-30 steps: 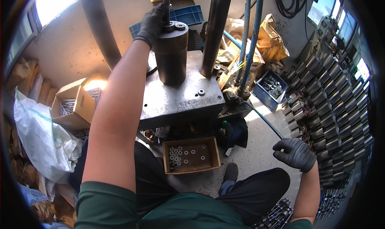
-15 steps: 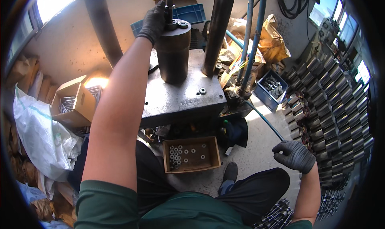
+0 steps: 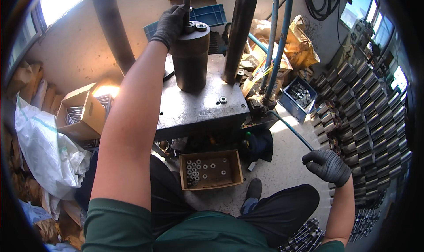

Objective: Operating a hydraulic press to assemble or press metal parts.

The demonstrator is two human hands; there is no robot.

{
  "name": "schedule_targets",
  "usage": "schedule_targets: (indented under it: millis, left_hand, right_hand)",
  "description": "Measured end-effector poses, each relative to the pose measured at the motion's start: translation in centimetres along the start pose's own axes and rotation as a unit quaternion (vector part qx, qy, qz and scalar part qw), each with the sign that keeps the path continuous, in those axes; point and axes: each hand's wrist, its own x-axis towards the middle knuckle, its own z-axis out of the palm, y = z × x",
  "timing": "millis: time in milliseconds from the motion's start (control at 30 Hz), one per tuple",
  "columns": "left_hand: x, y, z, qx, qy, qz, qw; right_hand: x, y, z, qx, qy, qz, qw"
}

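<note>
My left hand [image 3: 169, 26], in a dark grey glove, is closed around a slim upright metal shaft [image 3: 187, 2]. The shaft's lower end meets a dark ring [image 3: 189, 28] on top of a thick steel cylinder [image 3: 191, 62]. Beside that ring lies a small bearing [image 3: 201, 27]. The cylinder stands on a heavy steel press table [image 3: 201, 108], where another bearing [image 3: 223, 100] rests near the right edge. Low on the right, my right hand [image 3: 327, 167], gloved too, has curled fingers at the end of a blue-green lever [image 3: 291, 129]; its exact grip is partly hidden.
An open box [image 3: 211, 185] with several bearings sits on the floor below the table. Thick columns [image 3: 238, 35] rise beside the cylinder. Stacked metal cylinders [image 3: 362, 119] fill the right side. A carton of rods [image 3: 79, 119] and a white sack [image 3: 44, 146] are at left.
My right hand has risen slightly together with the lever's end. My left hand has slid a little downward along the shaft's side.
</note>
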Motion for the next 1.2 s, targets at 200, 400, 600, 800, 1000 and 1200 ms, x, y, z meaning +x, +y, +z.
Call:
schedule_targets:
  millis: [200, 400, 600, 800, 1000, 1200]
  left_hand:
    - [0.1, -0.2, -0.2, 0.007, -0.009, -0.003, 1.000]
    - [-0.5, 0.5, 0.2, 0.049, 0.024, -0.012, 0.998]
    - [-1.1, 1.0, 0.5, -0.037, 0.009, -0.031, 0.999]
    - [-0.5, 0.6, 0.0, -0.024, -0.010, -0.043, 0.999]
    - [0.0, 0.0, -0.2, -0.010, -0.004, -0.032, 0.999]
    - [0.0, 0.0, -0.1, -0.007, -0.001, -0.044, 0.999]
  right_hand:
    - [0.1, -0.5, -0.1, -0.023, -0.035, 0.016, 0.999]
    - [0.1, -0.5, -0.2, -0.092, -0.059, -0.020, 0.994]
    - [0.0, -0.3, -0.3, 0.005, 0.002, 0.020, 1.000]
    - [0.0, -0.1, -0.2, -0.030, -0.018, 0.007, 0.999]
    - [0.0, 0.1, -0.2, -0.102, -0.067, -0.020, 0.992]
    - [-0.3, 0.3, 0.2, 0.051, 0.036, 0.036, 0.997]
